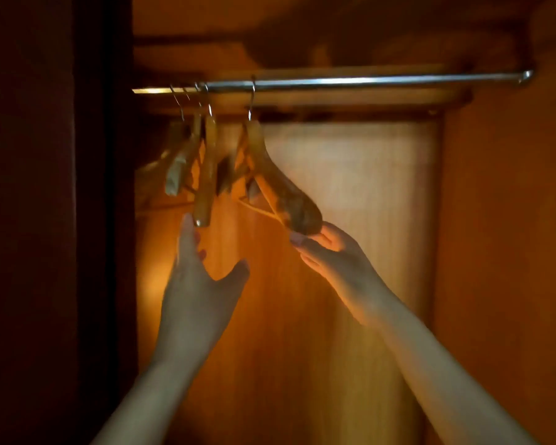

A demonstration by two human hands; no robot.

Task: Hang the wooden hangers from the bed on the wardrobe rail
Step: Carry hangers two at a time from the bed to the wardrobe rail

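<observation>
A shiny metal rail (350, 81) runs across the top of the wardrobe. Several wooden hangers (206, 168) hang bunched at its left end by their wire hooks. One more wooden hanger (280, 184) hangs a little to their right, tilted, its wide end swung down toward me. My right hand (331, 252) pinches that lower end between fingertips and thumb. My left hand (196, 284) is raised with fingers spread, its fingertips touching the bottom tip of the nearest bunched hanger.
The wardrobe's orange wooden back panel (350, 187) is lit from above. A dark door or side wall (103, 220) stands at the left, and the right side wall (501, 252) closes the space. The rail's right stretch carries nothing.
</observation>
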